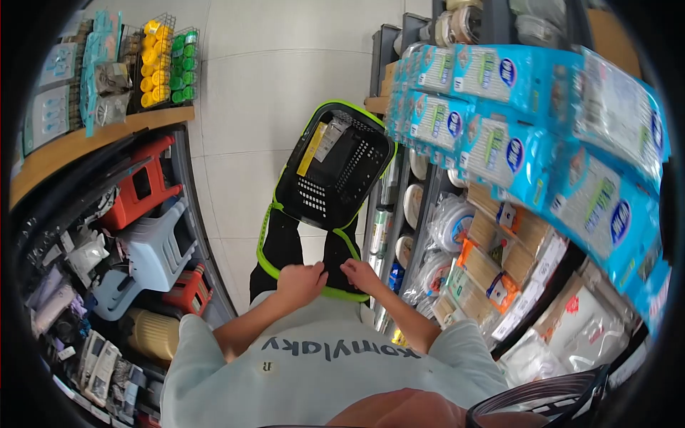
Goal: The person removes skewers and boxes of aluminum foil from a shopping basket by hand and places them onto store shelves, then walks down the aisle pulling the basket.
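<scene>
My left hand [302, 282] is closed in front of my waist, its fingers curled in. My right hand [361, 276] is just to its right, with fingers and thumb pinched together. The hands are close but apart, and what they hold, if anything, is too small to make out. Beneath them, the green handle [262, 239] of a black shopping basket [364, 167] loops back against my waist. The basket stands in front of my legs. Inside lies a flat package with a yellow strip [310, 151] and a clear, silvery part.
On the left shelf are red and light-blue plastic stools [158, 242], with yellow bottles [153, 64] and green bottles [184, 65] in wire racks above. Blue packs [499, 143] jut out on the right, over wooden goods [485, 264]. A tiled floor [242, 93] runs between the shelves.
</scene>
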